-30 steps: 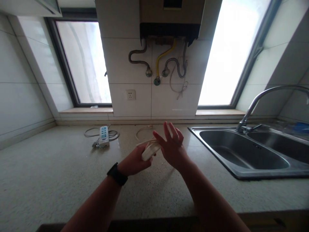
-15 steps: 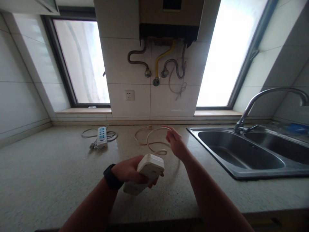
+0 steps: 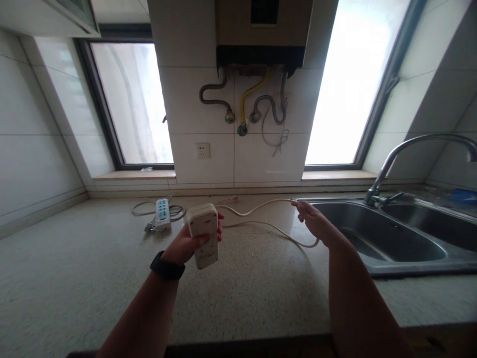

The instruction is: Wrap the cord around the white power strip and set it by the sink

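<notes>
My left hand (image 3: 190,241), with a black band at the wrist, is wrapped round a white power strip (image 3: 204,246). The strip is tilted up above the counter, its plain back facing me. From behind its top a white cord (image 3: 257,205) runs right to my right hand (image 3: 313,221), whose fingers are closed on it near the sink's left edge. The cord bends back below that hand and returns left across the counter (image 3: 246,288). Its far end is partly hidden behind the power strip and my left hand.
Another power strip (image 3: 163,211) with blue sockets and a grey cord lies at the back left. On the right is a double steel sink (image 3: 357,261) with a tall faucet (image 3: 387,166). A wall socket (image 3: 203,150) and a water heater (image 3: 261,37) with pipes are behind.
My right hand has moved right with the cord, drawing the loop out longer. My left hand has shifted left and up, turning the power strip more upright.
</notes>
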